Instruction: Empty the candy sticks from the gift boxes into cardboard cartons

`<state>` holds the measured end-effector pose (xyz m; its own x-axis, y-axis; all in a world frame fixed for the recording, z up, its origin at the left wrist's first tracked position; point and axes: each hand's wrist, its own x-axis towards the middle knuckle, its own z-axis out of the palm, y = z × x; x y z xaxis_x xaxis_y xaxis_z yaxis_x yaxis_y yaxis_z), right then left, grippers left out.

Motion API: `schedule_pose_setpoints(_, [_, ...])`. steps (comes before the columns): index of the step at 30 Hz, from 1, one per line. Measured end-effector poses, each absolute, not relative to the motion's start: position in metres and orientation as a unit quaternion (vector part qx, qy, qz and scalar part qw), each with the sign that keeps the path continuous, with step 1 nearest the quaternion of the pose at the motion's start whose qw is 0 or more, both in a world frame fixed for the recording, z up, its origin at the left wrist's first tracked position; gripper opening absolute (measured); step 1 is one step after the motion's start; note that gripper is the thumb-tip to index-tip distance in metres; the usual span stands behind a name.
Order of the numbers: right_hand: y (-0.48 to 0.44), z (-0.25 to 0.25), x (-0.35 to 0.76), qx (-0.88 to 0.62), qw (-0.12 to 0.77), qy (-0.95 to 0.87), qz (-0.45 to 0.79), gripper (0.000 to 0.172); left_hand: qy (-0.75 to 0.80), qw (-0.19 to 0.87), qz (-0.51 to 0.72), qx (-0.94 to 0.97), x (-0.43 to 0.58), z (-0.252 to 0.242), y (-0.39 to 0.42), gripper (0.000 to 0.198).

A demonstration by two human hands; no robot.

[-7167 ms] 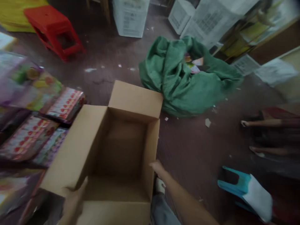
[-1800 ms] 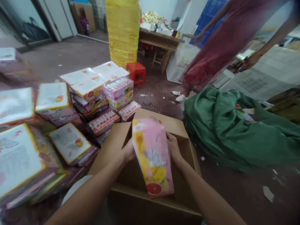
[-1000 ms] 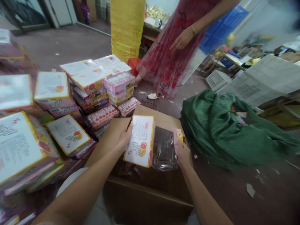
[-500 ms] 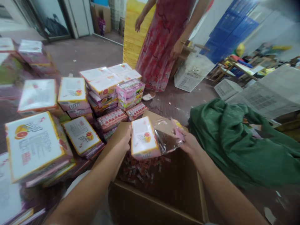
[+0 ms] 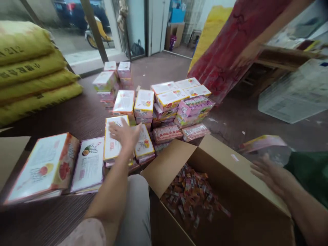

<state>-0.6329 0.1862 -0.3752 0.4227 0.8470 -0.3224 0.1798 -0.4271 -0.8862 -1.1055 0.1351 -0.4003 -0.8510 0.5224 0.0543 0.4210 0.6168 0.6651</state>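
Pack [image 5: 112, 145], white-faced with a yellow border, lies on top of a low stack on the floor, left of centre and just beyond the person's knee [image 5: 135, 205]. Left hand [image 5: 125, 134] is directly over it, fingers [image 5: 114, 124] spread and open, gripping nothing; whether the palm touches the pack face cannot be told.

Right hand [image 5: 266, 171] is at the right, over the right-hand rim of the cardboard carton [image 5: 225, 159]. Its fingers are spread and open, holding nothing. Just beyond the fingertips is a flat pink-edged packet [image 5: 261, 141] with clear film below it; the area is blurred, and the packet appears to be apart from the hand.

The carton stands open at near centre, flaps out. Small wrapped sweets [image 5: 191, 191] lie loose on its bottom, heaped toward the left wall.

Surroundings:
- Near left: larger flat packs [image 5: 46, 164] lying side by side on the floor.
- Far centre: further stacked packs [image 5: 176, 99], pink and white.
- Far left: yellow sacks [image 5: 28, 68], piled.
- Near right: green cloth [image 5: 307, 171], just beside the carton.
- Far right: another person in a red dress [image 5: 225, 51], one hand [image 5: 246, 56] hanging at the side.
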Motion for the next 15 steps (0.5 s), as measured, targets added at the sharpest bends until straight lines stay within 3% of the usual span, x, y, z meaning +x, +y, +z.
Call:
schedule_pose_setpoints(4, [0.139, -0.413, -0.669, -0.734, 0.367, -0.343, 0.458, 0.033, 0.934, 0.134, 0.216, 0.253, -1.164, -0.420, 0.119, 0.117])
schedule_pose_setpoints(8, [0.113, -0.443, -0.683, -0.722, 0.333, -0.391, 0.463, 0.034, 0.932, 0.122, 0.205, 0.271, -1.163, -0.419, 0.104, 0.106])
schedule_pose_setpoints(12, [0.077, -0.453, -0.703, -0.678, 0.338, -0.466, 0.458, 0.047, 0.861, 0.183, 0.356, 0.315, -1.137, -0.396, 0.078, 0.098])
schedule_pose_setpoints(15, [0.050, -0.443, -0.736, -0.596, 0.381, -0.438, 0.554, 0.056, 0.646, 0.413, 0.540, 0.348, -1.099, -0.393, 0.073, 0.084])
